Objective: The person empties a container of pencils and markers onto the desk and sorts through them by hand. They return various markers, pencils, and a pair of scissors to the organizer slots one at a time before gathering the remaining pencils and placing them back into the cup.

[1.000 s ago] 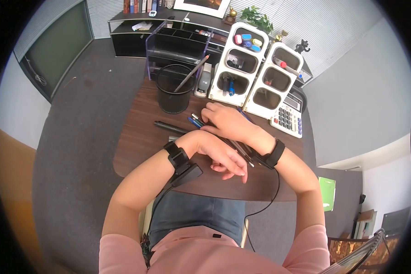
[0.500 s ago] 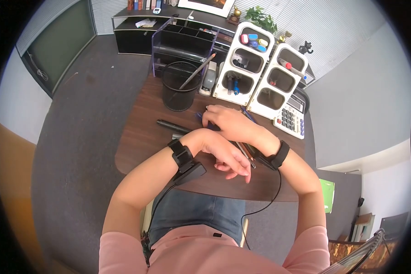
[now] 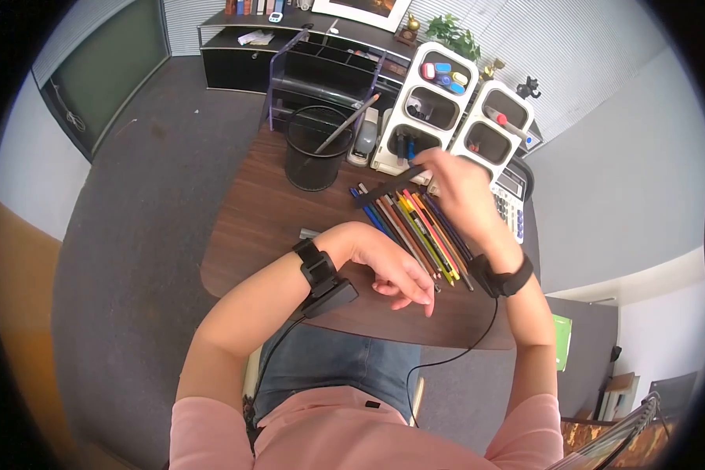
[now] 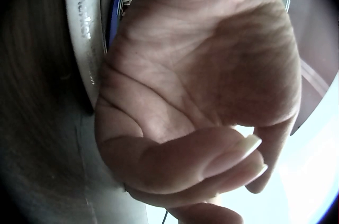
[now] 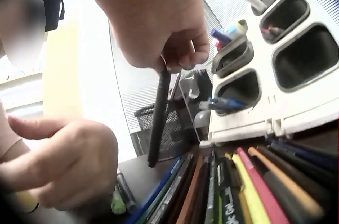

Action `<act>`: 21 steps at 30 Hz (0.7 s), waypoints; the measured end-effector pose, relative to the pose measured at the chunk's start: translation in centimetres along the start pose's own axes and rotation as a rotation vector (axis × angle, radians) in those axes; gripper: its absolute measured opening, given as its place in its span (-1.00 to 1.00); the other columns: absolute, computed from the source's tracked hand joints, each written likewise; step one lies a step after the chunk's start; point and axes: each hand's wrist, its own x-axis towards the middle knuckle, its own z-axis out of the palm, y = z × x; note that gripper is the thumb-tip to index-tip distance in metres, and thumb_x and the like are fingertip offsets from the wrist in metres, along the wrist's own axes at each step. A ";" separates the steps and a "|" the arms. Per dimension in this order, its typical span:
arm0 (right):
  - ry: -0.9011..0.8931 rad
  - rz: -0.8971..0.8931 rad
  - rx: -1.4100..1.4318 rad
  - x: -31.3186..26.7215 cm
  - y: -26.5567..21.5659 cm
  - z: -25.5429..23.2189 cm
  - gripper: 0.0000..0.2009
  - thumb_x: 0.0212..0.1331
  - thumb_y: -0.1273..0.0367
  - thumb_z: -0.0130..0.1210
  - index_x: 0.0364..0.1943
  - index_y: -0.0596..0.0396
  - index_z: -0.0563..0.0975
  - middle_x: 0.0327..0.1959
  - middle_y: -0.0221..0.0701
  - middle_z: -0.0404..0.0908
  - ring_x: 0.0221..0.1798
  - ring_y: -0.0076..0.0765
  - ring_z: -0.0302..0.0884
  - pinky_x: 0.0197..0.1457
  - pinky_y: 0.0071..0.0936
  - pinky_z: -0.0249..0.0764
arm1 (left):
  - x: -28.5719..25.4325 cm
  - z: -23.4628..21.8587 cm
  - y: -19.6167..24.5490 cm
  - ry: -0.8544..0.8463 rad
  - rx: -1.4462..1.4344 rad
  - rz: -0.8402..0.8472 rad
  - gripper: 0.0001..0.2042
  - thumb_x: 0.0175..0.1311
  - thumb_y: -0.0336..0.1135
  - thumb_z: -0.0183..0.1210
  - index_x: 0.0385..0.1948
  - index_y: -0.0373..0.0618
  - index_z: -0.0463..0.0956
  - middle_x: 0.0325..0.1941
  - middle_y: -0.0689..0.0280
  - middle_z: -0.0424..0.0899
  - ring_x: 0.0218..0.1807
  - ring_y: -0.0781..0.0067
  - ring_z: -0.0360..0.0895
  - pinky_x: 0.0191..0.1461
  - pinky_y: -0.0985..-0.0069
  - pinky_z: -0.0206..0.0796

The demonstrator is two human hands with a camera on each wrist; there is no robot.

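My right hand (image 3: 466, 192) pinches a long black pen (image 3: 388, 186) between fingertips and thumb, above the far ends of a row of pens and coloured pencils (image 3: 415, 235). In the right wrist view the pen (image 5: 159, 121) hangs down from the fingers, its lower end over the row. My left hand (image 3: 392, 266) is by the row's near left side, with its fingers loosely bent and nothing in them. A whitish marker (image 4: 85, 33) with printed lettering lies beside that hand in the left wrist view. The grey end of a marker (image 3: 309, 233) shows beside the left forearm.
A black mesh pen cup (image 3: 313, 168) holding one pencil stands at the back left, with a stapler (image 3: 364, 137) next to it. Two white organisers (image 3: 423, 102) with pens and erasers stand behind the right hand. A calculator (image 3: 513, 204) is at the right.
My right hand has picked up the black pen from the table's left side and moved right, uncovering the row of pencils. The left hand has stayed nearly in place.
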 end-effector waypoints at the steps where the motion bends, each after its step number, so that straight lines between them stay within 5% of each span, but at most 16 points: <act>1: 0.075 0.014 0.003 -0.1 0.6 -0.9 -0.90 0.22 0.50 -0.06 -0.24 0.13 0.48 -0.44 -0.17 0.57 -0.39 -0.05 0.56 -0.31 -0.31 0.46 | 0.0 0.0 0.0 -0.001 0.002 -0.003 -0.59 0.40 -0.04 -0.07 0.08 -0.17 0.40 -0.47 0.40 0.52 -0.63 0.79 0.25 -0.53 0.75 0.11; 5: 0.231 0.268 0.052 -1.0 1.9 -3.2 -0.90 0.25 0.53 -0.06 -0.23 0.18 0.49 -0.46 -0.29 0.53 -0.43 -0.39 0.56 -0.33 -0.50 0.47 | 0.1 0.1 0.0 0.008 0.013 -0.010 -0.58 0.40 -0.04 -0.07 0.09 -0.16 0.39 -0.47 0.40 0.51 -0.63 0.79 0.24 -0.53 0.75 0.11; 9: 0.410 0.296 0.274 -1.8 3.3 -3.3 -0.90 0.24 0.51 0.03 -0.19 0.14 0.48 -0.46 -0.41 0.55 -0.41 -0.60 0.54 -0.35 -0.62 0.46 | -0.1 0.1 0.2 0.023 0.002 -0.009 -0.57 0.37 -0.01 -0.04 0.07 -0.14 0.41 -0.45 0.38 0.51 -0.64 0.78 0.23 -0.54 0.75 0.10; 13: 0.410 0.258 0.144 -2.1 3.3 -3.0 -0.88 0.21 0.52 0.04 -0.18 0.14 0.49 -0.45 -0.37 0.56 -0.42 -0.51 0.55 -0.35 -0.58 0.46 | -0.1 0.1 0.3 0.020 0.015 -0.014 -0.57 0.40 -0.03 -0.08 0.10 -0.16 0.38 -0.45 0.40 0.50 -0.63 0.80 0.24 -0.52 0.76 0.10; 15: 0.315 0.097 -0.084 -1.8 3.2 -2.5 -0.83 0.19 0.52 0.07 -0.14 0.15 0.47 -0.40 -0.35 0.60 -0.45 -0.47 0.56 -0.32 -0.57 0.46 | -0.2 0.1 0.4 0.020 0.017 -0.017 -0.57 0.40 -0.02 -0.08 0.10 -0.16 0.38 -0.45 0.40 0.50 -0.63 0.80 0.24 -0.52 0.76 0.11; 16: 0.212 0.091 -0.109 -1.6 3.2 -2.1 -0.78 0.14 0.51 0.07 -0.11 0.08 0.49 -0.39 -0.26 0.59 -0.40 -0.18 0.57 -0.32 -0.39 0.48 | -0.2 0.1 0.4 0.022 0.020 -0.019 -0.57 0.40 -0.02 -0.08 0.10 -0.16 0.38 -0.45 0.39 0.50 -0.63 0.80 0.24 -0.52 0.76 0.11; 18: -0.028 0.082 0.034 -1.6 2.4 -2.0 -0.71 0.15 0.47 0.07 -0.01 0.03 0.48 -0.46 -0.22 0.58 -0.41 -0.09 0.56 -0.31 -0.31 0.47 | -0.2 0.1 0.4 0.022 0.019 -0.018 -0.57 0.40 -0.02 -0.08 0.10 -0.15 0.38 -0.45 0.40 0.50 -0.63 0.80 0.24 -0.52 0.75 0.11; 19: -0.026 0.083 0.037 -1.8 2.2 -2.0 -0.71 0.15 0.47 0.07 -0.01 0.03 0.48 -0.46 -0.22 0.58 -0.41 -0.09 0.56 -0.31 -0.31 0.47 | -0.3 0.0 0.4 0.023 0.020 -0.017 -0.58 0.40 -0.02 -0.08 0.10 -0.14 0.38 -0.45 0.40 0.50 -0.63 0.79 0.24 -0.51 0.75 0.11; 21: -0.187 0.227 0.119 -2.4 2.0 -2.0 -0.67 0.22 0.50 -0.01 0.08 0.02 0.45 -0.54 -0.38 0.56 -0.54 -0.46 0.51 -0.39 -0.54 0.45 | -0.5 0.0 0.4 0.027 0.019 -0.001 -0.57 0.40 -0.02 -0.07 0.10 -0.14 0.38 -0.45 0.40 0.50 -0.62 0.79 0.24 -0.51 0.76 0.11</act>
